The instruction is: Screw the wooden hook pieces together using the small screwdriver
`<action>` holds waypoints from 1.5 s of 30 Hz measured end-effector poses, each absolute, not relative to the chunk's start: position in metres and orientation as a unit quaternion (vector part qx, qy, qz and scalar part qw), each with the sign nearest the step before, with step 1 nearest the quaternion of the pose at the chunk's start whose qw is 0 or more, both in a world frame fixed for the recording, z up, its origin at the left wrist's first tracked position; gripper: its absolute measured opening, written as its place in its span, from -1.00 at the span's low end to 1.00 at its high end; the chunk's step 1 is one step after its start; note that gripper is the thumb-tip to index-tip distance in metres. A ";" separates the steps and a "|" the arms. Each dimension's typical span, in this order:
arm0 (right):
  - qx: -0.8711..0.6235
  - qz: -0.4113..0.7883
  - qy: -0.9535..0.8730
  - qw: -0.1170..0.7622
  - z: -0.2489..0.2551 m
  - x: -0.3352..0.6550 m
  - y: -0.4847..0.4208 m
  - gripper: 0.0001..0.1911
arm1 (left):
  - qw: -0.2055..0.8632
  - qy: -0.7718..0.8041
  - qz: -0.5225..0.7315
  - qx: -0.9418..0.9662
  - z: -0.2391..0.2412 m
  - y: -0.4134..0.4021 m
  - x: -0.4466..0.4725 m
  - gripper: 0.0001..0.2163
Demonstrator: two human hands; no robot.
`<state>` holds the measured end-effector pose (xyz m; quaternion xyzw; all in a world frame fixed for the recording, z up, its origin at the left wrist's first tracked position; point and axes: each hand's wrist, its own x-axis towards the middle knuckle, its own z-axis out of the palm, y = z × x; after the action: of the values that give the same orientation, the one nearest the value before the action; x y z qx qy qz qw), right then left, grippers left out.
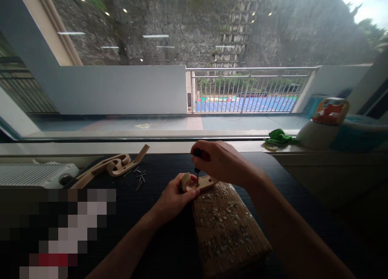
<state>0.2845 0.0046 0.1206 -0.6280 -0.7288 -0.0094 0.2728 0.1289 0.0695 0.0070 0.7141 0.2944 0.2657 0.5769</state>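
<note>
My right hand [216, 157] is closed round the dark handle of a screwdriver [198, 154], held upright. The tool's shaft runs down to a small curved wooden piece [206, 182] with a dark hole near its right end. My left hand [180, 192] grips the curled left end of that piece, thumb in front. The piece rests at the far end of a worn wooden block [226, 222], whose top is scarred and covered with shiny bits. Whether a screw sits under the tip is too small to tell.
Several loose screws [140, 176] lie on the dark table [163, 170], left of my hands. Beyond them are more curved wooden pieces [121, 163]. A white radiator [36, 174] stands at the left. On the window sill are a green cloth [279, 136] and a orange-topped container [330, 111].
</note>
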 end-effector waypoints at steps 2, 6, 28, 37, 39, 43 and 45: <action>-0.628 -0.009 -0.730 0.269 0.120 0.285 0.005 -0.80 | 0.578 0.297 0.262 0.714 0.008 0.069 0.129 -0.69; -0.634 -0.011 -0.725 0.270 0.118 0.287 0.008 -0.79 | 0.575 0.299 0.265 0.714 0.008 0.070 0.130 -0.69; -0.627 -0.015 -0.723 0.289 0.117 0.291 0.010 -0.71 | 0.554 0.302 0.268 0.728 0.008 0.070 0.129 -0.69; -0.621 -0.008 -0.731 0.284 0.124 0.288 0.002 -0.80 | 0.567 0.296 0.275 0.718 0.010 0.069 0.129 -0.69; -0.619 -0.011 -0.734 0.277 0.125 0.287 0.002 -0.78 | 0.568 0.295 0.275 0.717 0.009 0.068 0.129 -0.69; -0.618 -0.005 -0.736 0.278 0.124 0.288 0.003 -0.74 | 0.561 0.293 0.279 0.722 0.010 0.068 0.129 -0.69; -0.619 -0.001 -0.734 0.280 0.124 0.288 0.003 -0.74 | 0.557 0.296 0.280 0.724 0.011 0.068 0.129 -0.69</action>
<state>0.2884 0.0035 0.1238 -0.6190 -0.7337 -0.0015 0.2803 0.1288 0.0675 0.0107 0.7238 0.2956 0.2802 0.5570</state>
